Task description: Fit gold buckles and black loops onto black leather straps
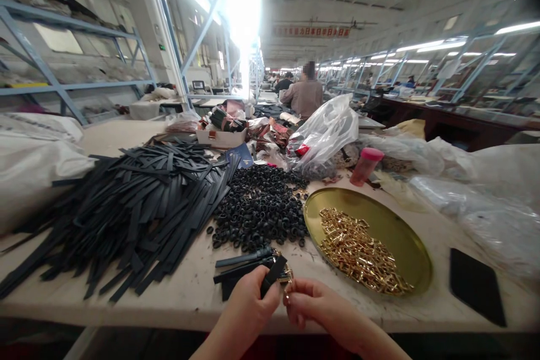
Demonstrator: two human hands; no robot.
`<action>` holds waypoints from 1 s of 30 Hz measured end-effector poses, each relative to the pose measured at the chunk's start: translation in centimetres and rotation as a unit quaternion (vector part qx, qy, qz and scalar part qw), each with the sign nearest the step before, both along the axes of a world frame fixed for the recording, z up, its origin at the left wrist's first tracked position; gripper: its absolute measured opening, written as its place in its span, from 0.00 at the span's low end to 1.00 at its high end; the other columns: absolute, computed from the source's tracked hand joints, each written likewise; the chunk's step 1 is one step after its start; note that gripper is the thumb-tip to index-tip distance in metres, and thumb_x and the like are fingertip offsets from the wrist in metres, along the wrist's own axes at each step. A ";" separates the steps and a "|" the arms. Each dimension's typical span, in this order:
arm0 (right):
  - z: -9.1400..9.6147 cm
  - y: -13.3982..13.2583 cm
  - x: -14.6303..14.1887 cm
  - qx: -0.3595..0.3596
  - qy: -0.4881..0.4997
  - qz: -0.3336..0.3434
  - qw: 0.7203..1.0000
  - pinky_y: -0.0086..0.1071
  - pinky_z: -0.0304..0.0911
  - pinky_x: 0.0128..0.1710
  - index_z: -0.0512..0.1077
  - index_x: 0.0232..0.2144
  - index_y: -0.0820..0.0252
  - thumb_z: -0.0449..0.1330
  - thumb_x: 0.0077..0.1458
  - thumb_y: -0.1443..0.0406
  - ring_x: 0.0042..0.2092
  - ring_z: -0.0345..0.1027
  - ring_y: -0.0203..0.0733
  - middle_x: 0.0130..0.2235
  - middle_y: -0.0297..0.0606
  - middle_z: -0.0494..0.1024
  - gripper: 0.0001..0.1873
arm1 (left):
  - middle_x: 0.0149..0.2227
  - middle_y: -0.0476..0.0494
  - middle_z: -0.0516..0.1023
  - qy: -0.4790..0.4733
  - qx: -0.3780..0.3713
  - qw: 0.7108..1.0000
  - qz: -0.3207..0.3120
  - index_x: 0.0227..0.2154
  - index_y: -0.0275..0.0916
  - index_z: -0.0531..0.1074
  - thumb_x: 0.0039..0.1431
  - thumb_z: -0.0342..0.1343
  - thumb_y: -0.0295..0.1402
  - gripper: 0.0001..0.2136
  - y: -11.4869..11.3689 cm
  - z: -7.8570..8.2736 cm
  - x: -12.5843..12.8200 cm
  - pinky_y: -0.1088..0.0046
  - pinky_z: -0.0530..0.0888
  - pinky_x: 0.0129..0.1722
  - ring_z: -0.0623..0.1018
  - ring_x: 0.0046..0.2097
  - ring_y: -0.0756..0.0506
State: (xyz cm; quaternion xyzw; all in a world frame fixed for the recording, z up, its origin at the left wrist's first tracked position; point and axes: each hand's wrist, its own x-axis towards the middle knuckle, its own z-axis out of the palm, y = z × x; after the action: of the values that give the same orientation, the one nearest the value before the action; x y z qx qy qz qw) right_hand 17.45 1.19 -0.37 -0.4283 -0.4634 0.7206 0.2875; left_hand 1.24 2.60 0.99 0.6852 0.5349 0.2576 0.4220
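My left hand (252, 302) is closed on a black strap (275, 274), whose end sticks up past the thumb. Close beside it, my right hand (310, 301) pinches a small gold buckle (287, 294) between thumb and fingertips. Just behind the hands lies a small stack of black straps (240, 264) with gold buckles at their right ends. Past that stack spreads a heap of small black loops (264, 202). A gold tray (405, 225) to the right holds a pile of gold buckles (358, 250). Loose black straps (156, 202) form a large pile on the left.
A black flat pad (476, 284) lies at the right of the table. A pink-lidded jar (366, 167) stands behind the tray, near a clear plastic bag (327, 129). White sacks (37, 163) bulge at the left. Farther back sits a person (306, 95).
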 end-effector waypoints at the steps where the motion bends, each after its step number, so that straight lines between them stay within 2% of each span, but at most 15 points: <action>1: 0.1 -0.3 0.1 -0.013 0.010 0.006 1.000 0.26 0.54 0.26 0.67 0.25 0.61 0.61 0.41 0.62 0.23 0.58 0.30 0.21 0.28 0.69 0.09 | 0.22 0.52 0.67 0.007 -0.005 1.000 0.004 0.22 0.38 0.63 0.51 0.45 0.32 0.06 0.0 -0.1 0.0 0.77 0.61 0.28 0.67 0.27 0.50; 4: -0.4 -0.8 0.2 -0.011 0.025 0.007 1.000 0.25 0.54 0.27 0.66 0.24 0.61 0.62 0.38 0.68 0.25 0.60 0.30 0.22 0.28 0.70 0.08 | 0.22 0.52 0.67 0.006 -0.027 1.000 0.004 0.22 0.38 0.63 0.51 0.45 0.32 0.06 0.0 -0.2 0.0 0.77 0.61 0.27 0.66 0.27 0.50; 10: -3.3 -0.6 -0.9 0.034 0.032 -0.116 0.992 0.25 0.54 0.23 0.65 0.22 0.61 0.66 0.37 0.57 0.22 0.61 0.30 0.20 0.28 0.70 0.17 | 0.22 0.53 0.68 0.014 -0.063 0.998 -0.019 0.22 0.36 0.66 0.49 0.47 0.30 0.05 -0.8 -0.6 0.5 0.78 0.60 0.26 0.66 0.27 0.50; 14: -3.3 -0.6 -1.2 0.041 0.063 -0.172 0.982 0.24 0.53 0.21 0.68 0.25 0.61 0.68 0.35 0.57 0.19 0.59 0.28 0.18 0.25 0.68 0.18 | 0.26 0.52 0.70 -0.024 -0.057 0.997 -0.034 0.26 0.36 0.67 0.51 0.47 0.30 0.06 -1.0 -0.8 0.2 0.78 0.62 0.31 0.67 0.30 0.50; 17: -2.6 -0.8 -1.4 -0.007 0.113 -0.243 0.963 0.23 0.57 0.22 0.69 0.23 0.61 0.69 0.35 0.59 0.20 0.61 0.28 0.20 0.26 0.69 0.15 | 0.25 0.52 0.68 -0.048 -0.076 0.996 -0.028 0.27 0.37 0.66 0.57 0.43 0.36 0.11 -1.1 -1.1 -0.4 0.78 0.62 0.29 0.66 0.29 0.50; 20: -2.4 -1.1 -1.9 -0.104 0.203 -0.309 0.923 0.23 0.62 0.26 0.70 0.27 0.60 0.70 0.34 0.63 0.22 0.63 0.26 0.24 0.26 0.72 0.16 | 0.25 0.51 0.69 -0.053 -0.095 0.993 -0.049 0.28 0.37 0.66 0.59 0.40 0.37 0.13 -1.4 -1.2 -0.7 0.77 0.63 0.31 0.68 0.30 0.49; 22: -2.6 -1.3 -2.3 -0.151 0.245 -0.319 0.903 0.22 0.63 0.27 0.70 0.28 0.60 0.70 0.34 0.64 0.22 0.64 0.25 0.25 0.27 0.73 0.17 | 0.28 0.49 0.72 -0.050 -0.090 0.992 -0.073 0.29 0.37 0.68 0.58 0.42 0.37 0.13 -1.6 -1.2 -0.7 0.77 0.64 0.35 0.69 0.33 0.48; 24: -3.1 -1.6 -2.7 -0.159 0.260 -0.318 0.898 0.22 0.63 0.26 0.70 0.28 0.60 0.70 0.35 0.64 0.22 0.64 0.25 0.23 0.26 0.73 0.16 | 0.31 0.47 0.74 -0.045 -0.083 0.992 -0.088 0.30 0.37 0.69 0.58 0.42 0.37 0.13 -1.7 -1.0 -0.7 0.76 0.64 0.36 0.71 0.34 0.47; 30: -4.5 -2.0 -3.0 -0.100 0.206 -0.304 0.925 0.22 0.60 0.20 0.72 0.25 0.62 0.70 0.34 0.59 0.19 0.60 0.26 0.18 0.27 0.70 0.16 | 0.31 0.46 0.76 -0.013 -0.074 0.989 -0.124 0.30 0.39 0.71 0.58 0.42 0.36 0.13 -1.4 -0.6 -0.9 0.77 0.65 0.34 0.72 0.33 0.46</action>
State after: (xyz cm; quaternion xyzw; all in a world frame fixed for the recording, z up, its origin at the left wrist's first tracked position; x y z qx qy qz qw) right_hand 14.46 -0.78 -4.82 -0.4173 -0.1671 0.7136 0.5374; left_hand 0.35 1.23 0.42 0.7096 0.4577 0.1716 0.5075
